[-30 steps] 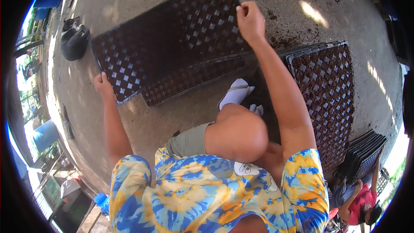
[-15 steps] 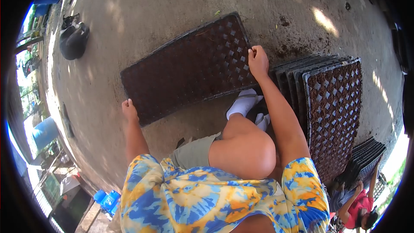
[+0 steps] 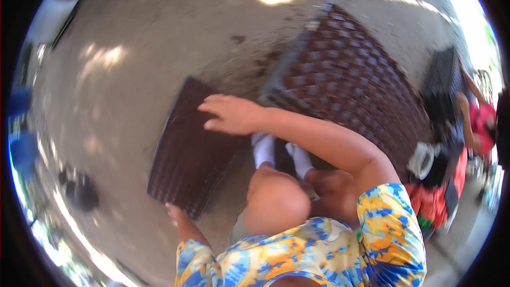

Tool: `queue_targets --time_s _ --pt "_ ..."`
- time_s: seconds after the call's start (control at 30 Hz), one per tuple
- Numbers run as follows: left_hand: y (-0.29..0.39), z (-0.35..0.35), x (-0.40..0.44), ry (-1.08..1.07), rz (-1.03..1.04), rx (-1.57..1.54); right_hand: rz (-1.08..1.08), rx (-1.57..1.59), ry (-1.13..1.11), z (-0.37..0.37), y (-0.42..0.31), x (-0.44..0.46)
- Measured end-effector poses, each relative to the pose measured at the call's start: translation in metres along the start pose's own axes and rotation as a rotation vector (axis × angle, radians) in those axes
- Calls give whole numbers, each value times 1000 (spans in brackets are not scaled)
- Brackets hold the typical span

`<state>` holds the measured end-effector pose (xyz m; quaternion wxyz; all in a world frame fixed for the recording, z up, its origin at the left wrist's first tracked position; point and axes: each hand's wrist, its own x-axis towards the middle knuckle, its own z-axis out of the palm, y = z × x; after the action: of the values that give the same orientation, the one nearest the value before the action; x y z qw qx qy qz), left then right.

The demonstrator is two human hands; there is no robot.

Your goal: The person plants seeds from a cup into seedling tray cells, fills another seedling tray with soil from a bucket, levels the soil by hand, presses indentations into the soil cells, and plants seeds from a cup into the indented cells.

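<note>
A dark seedling tray (image 3: pixel 183 146), filled with brown soil-like material, lies on the ground in front of my legs. My left hand (image 3: pixel 174 214) is at its near edge, fingers closed on the rim, though slightly blurred. Over the tray's far part, my right hand (image 3: pixel 231 115) is open with fingers apart, holding nothing. It hides some of the tray's surface. To the right stands a stack of similar seedling trays (image 3: pixel 340 69), the top one filled with brown material between its raised ridges.
At the far right another person (image 3: pixel 481 122) in a pink top reaches toward a second stack of dark trays (image 3: pixel 442 82). Nearby are a red and black heap (image 3: pixel 435 196) and a white item (image 3: pixel 423 160). A dark rounded object (image 3: pixel 84 194) sits on the ground (image 3: pixel 133 111) at left.
My view has swung to the right. My right hand has let go of the tray's far corner and now hovers over it. The tray appears turned, with my left hand still at its edge.
</note>
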<state>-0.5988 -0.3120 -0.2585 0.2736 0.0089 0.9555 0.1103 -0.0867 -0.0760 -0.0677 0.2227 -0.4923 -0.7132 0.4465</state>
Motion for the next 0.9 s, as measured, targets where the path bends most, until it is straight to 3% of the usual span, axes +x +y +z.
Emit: queue_targets --time_s 0.07,0.1,0.17,0.23,0.33,0.37,0.4,0.47,0.5,0.57,0.63,0.7,0.73,0.77,0.87,0.9 --pt "51 35 -35 319 188 197 -37 50 161 -58 -24 -42" --pt "76 54 -35 319 333 237 -32 24 263 -91 -31 -69" --pt "153 69 -144 173 558 190 55 -131 533 -152 -36 -140" --pt "210 95 -185 113 782 248 318 -292 974 -191 -21 -244" --pt "283 133 -246 -59 1196 89 816 -392 1535 -182 6 -435" --pt "302 138 -280 -120 1319 24 825 -379 1672 -156 14 -493" --pt "318 143 -311 -172 1413 -9 1073 -331 1708 -122 25 -552" --pt "341 148 -369 -354 1527 -86 1283 -206 1802 -36 50 -639" --pt "349 149 -397 -480 1538 -130 1365 -193 1788 1 45 -650" --pt "340 139 -460 -656 1647 -177 1481 206 1792 91 83 -689" --pt "324 127 -514 -751 1724 -202 1697 239 1606 143 105 -679" --pt "309 122 -557 -768 1781 -188 1762 387 1382 160 127 -647" --pt "303 126 -569 -830 1792 -188 1738 222 1258 161 134 -627" --pt "300 131 -580 -892 1801 -189 1658 336 1202 159 146 -610" --pt "278 148 -622 -1005 1888 -107 1557 194 1263 164 183 -563" --pt "268 153 -634 -948 2005 -16 1559 89 1294 171 204 -552"
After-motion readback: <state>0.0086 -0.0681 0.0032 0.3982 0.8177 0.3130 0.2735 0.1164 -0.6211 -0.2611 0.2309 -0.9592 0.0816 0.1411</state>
